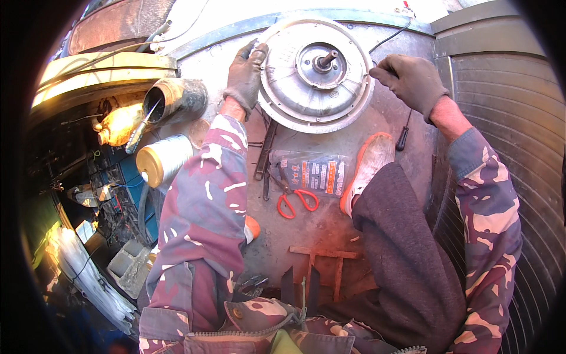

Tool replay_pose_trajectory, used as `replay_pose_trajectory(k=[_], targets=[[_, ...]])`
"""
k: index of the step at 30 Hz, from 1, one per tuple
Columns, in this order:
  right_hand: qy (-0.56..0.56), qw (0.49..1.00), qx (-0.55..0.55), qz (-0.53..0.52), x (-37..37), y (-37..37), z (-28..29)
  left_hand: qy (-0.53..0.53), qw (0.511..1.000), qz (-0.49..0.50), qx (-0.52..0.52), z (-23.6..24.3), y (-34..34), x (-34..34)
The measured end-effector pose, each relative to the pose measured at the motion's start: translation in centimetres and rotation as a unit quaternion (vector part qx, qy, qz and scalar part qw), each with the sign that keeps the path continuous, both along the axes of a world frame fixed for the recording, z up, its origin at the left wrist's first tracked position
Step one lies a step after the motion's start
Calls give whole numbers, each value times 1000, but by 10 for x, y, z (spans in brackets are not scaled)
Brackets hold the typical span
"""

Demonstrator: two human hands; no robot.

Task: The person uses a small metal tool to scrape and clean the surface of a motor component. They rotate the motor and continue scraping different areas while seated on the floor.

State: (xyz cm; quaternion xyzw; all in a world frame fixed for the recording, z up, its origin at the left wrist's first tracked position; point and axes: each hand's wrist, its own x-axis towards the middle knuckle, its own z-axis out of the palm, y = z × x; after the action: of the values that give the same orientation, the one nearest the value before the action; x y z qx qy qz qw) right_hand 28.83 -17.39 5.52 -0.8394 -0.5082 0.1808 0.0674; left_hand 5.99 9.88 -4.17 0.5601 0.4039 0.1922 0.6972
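Note:
A round silver hub motor (pixel 283 88) with a short shaft (pixel 325 61) standing up at its centre lies at the far middle. Small holes run around its rim. My left hand (pixel 244 74), in a dark work glove, grips the rim on the left side. On the other side my gloved right hand (pixel 410 81) is closed in a pinch, fingertips close to the right rim. Whatever those fingertips hold, if anything, is too small to make out. Behind the right hand a thin black cable (pixel 391 39) runs beside the motor.
Red-handled scissors (pixel 298 202) lie by a printed plastic bag (pixel 312 172) near my shoe (pixel 374 162). A screwdriver (pixel 403 134) lies at right, before a ribbed metal shutter (pixel 501 106). Left are a thread spool (pixel 164 159), a dark open container (pixel 177 101) and tools. A rusty metal frame (pixel 324 253) is nearer.

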Motion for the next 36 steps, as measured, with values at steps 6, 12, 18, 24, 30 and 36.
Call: replay_pose_trajectory(k=[6, 12, 18, 24, 30, 36], targets=[[219, 939, -71, -254, 0, 17, -10, 25, 999, -19, 20, 10, -1, 6], [438, 807, 6, -397, -1, 1, -16, -3, 999, -30, -11, 16, -3, 7], [32, 994, 48, -95, -9, -22, -3, 5, 999, -30, 10, 14, -4, 5], [-40, 997, -33, -65, -5, -20, -6, -3, 1000, -15, -2, 8, -2, 5], [415, 840, -73, -341, -3, -7, -16, -3, 1000, -10, -12, 9, -2, 7], [120, 981, 50, -145, -16, -21, -17, -7, 1000, -7, -20, 4, 0, 3]])
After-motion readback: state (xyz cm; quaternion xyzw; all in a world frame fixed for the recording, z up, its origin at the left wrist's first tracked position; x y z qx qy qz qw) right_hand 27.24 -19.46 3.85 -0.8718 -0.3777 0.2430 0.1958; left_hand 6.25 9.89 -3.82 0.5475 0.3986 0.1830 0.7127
